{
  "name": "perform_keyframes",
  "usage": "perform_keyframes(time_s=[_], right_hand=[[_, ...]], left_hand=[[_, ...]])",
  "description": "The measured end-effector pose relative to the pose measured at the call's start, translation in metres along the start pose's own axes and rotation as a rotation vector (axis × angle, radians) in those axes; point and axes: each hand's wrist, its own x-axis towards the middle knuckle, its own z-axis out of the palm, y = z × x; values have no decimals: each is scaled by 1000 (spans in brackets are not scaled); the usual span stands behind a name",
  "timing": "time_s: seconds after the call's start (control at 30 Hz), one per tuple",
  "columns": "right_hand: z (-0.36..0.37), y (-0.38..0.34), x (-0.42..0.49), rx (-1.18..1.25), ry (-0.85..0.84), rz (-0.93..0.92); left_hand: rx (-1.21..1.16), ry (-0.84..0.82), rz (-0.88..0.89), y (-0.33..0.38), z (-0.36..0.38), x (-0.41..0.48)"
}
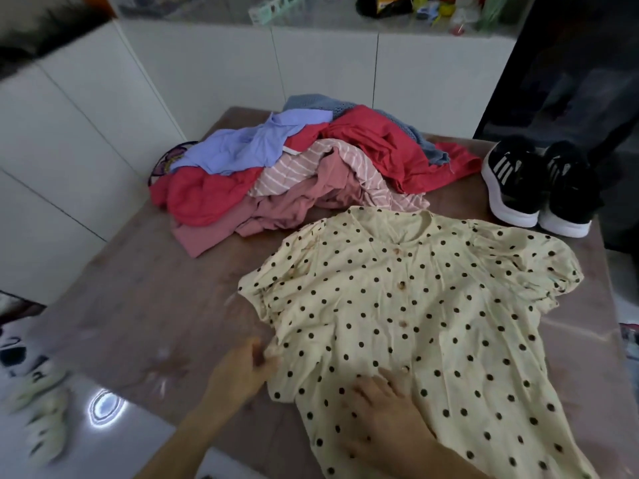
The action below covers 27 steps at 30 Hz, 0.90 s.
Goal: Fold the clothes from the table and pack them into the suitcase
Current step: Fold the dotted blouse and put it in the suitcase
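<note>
Under my fingers (361, 383) the polka-dot blouse (432, 305) lies spread on the bench (138, 305), not yet folded: right hand (380, 399) pressing flat, left hand (242, 371) pinching its side edge. Beyond them the clothes pile (311, 174) waits; I see no suitcase, so I judge we've barely begun.

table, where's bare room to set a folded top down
Widest bare patch: the table's left side, bordered by the clothes pile, the polka-dot shirt and the near-left edge. Crowded at the back: pile and sneakers; the shirt covers the right.
</note>
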Motion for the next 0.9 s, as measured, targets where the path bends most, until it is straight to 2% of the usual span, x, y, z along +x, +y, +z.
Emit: perform_keyframes(time_s=[0.07, 0.17, 0.27, 0.33, 0.4, 0.5, 0.53, 0.6, 0.67, 0.7, 0.8, 0.9], right_hand=[[12, -11, -7, 17, -52, -42], [17, -13, -20, 0, -108, -76], [15, -4, -39, -43, -198, -102], [10, 4, -50, -78, -175, -134], [7, 12, -56, -107, -155, -176], [9, 22, -60, -126, -130, -220], [9, 24, -61, -123, -123, -230], [7, 30, -64, -131, -160, -257], [2, 35, -70, -173, -226, -297], [0, 36, -74, -199, -261, -310], [2, 41, -75, -234, -253, -338], [6, 48, -78, -205, -113, -348]], left_hand=[[-70, -48, 22, 3, 9, -11], [-133, -27, 56, 14, 17, -19], [-482, 78, 61, 27, 16, -30], [-709, 174, 51, 35, 12, -39], [-768, 243, 65, 38, 10, -46], [-692, 242, 79, 39, 8, -53], [-684, 175, 59, 38, 7, -55], [-665, -64, -29, 30, 5, -59], [-544, -268, -62, 17, 7, -66], [-472, -307, -52, 9, 9, -69], [-431, -198, -137, -2, 15, -75], [-265, -132, -259, -8, 17, -81]])
